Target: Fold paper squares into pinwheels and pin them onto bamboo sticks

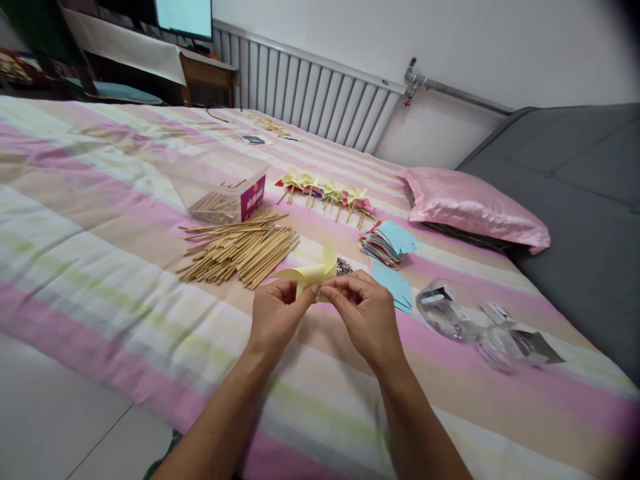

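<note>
Just below frame centre, the left hand [274, 312] and right hand [364, 313] both pinch a yellow paper [311, 272] with closed fingertips, above the bed [100, 267]. Loosening either pinch could let the folded corners spring open; a hard tug might tear it.

Yellow paper pinwheel [313, 272] — pale yellow, folded, with one blade pointing up and another extending left. It is held above the striped bed, pinched at its lower centre between the left hand [274, 313] and the right hand [364, 312].
</note>
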`<state>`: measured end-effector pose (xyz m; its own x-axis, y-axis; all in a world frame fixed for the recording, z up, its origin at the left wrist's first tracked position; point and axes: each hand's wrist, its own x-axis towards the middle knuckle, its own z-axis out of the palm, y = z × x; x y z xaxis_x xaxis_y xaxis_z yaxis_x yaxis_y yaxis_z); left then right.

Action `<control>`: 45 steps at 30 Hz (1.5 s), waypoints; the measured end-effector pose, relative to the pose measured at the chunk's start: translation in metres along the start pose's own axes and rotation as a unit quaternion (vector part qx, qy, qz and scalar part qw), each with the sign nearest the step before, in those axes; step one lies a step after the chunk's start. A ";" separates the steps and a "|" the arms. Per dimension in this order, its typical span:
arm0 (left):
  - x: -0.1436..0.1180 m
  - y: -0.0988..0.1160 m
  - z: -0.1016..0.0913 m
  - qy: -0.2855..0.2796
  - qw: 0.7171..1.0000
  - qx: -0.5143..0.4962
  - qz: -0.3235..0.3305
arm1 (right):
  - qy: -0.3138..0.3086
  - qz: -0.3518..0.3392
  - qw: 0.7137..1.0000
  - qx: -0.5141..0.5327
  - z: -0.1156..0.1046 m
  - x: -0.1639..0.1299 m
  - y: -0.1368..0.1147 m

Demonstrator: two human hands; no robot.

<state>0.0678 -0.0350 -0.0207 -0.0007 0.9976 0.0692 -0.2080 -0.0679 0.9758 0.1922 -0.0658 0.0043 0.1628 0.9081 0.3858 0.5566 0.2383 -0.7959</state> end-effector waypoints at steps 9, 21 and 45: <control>0.000 -0.002 0.000 0.004 1.000 -0.008 0.004 | -0.002 -0.043 0.997 -0.060 -0.001 -0.003 -0.004; 0.003 -0.008 -0.003 -0.005 0.999 -0.030 -0.030 | 0.035 -0.188 0.957 -0.219 0.002 -0.005 -0.001; 0.002 -0.003 -0.005 -0.044 0.999 -0.024 0.022 | 0.009 -0.073 0.997 -0.032 0.000 -0.003 -0.006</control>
<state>0.0634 -0.0324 -0.0244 0.0743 0.9885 0.1318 -0.2557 -0.1089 0.9606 0.1883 -0.0697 0.0085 0.0897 0.8588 0.5045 0.6266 0.3451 -0.6988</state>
